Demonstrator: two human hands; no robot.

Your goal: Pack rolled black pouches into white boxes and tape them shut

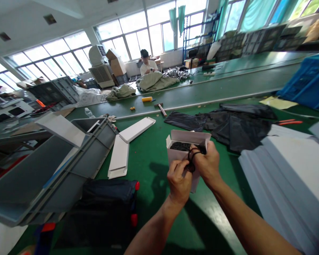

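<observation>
An open white carton (172, 154) stands upright in front of me, its top flaps raised. Black material (180, 146) fills its mouth, and a thin black cord (190, 154) loops out over the near edge. The fingers of my left hand (179, 180) are curled at the carton's front, closed on the cord. My right hand (207, 163) grips the carton's right side, its thumb reaching over the rim by the cord. Parts of the carton and the right fingers are hidden behind my hands.
Flat white cartons (289, 166) are stacked at right, near black plastic bags (228, 122) and a blue crate (308, 83). A grey bin (69, 177), two narrow white boxes (118, 156) and a black bundle (106, 209) lie left. A person (148, 65) sits beyond the bench.
</observation>
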